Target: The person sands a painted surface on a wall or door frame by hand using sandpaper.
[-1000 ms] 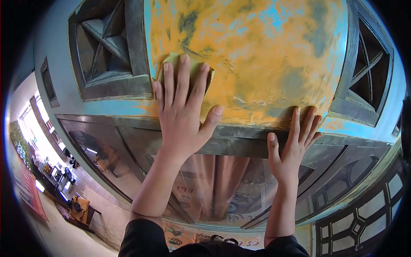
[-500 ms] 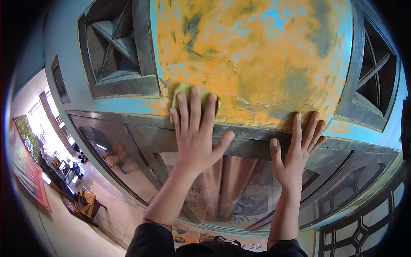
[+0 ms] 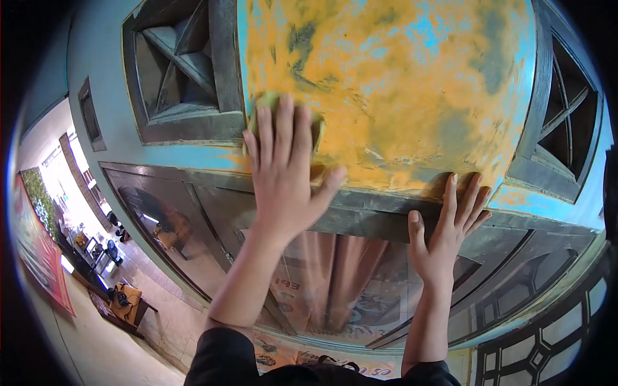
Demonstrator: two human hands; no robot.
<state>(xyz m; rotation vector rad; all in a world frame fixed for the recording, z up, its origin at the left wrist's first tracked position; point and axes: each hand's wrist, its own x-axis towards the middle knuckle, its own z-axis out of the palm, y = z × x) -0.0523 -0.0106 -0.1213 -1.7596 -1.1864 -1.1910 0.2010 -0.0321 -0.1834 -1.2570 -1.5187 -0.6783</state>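
Note:
My left hand [image 3: 283, 183] presses a yellow-green piece of sandpaper [image 3: 317, 130] flat against the lower left of an orange wall panel [image 3: 399, 96]. Its fingers point upward over the sheet, and the thumb sticks out to the right. Patches of blue and dark grey show through the worn orange paint. My right hand [image 3: 444, 238] holds nothing; its spread fingertips rest at the panel's lower right edge, over the dark wooden door frame [image 3: 373, 222].
Dark wooden vents with crossed bars flank the panel, one on the left [image 3: 183, 71] and one on the right [image 3: 566, 109]. Below are glass door panes [image 3: 347, 276] with a curtain behind. Far left, a chair [image 3: 125, 302] stands on the tiled floor.
My left hand has slid up and slightly left with the sandpaper. My right hand stays at the panel's lower edge. The view has shifted a little.

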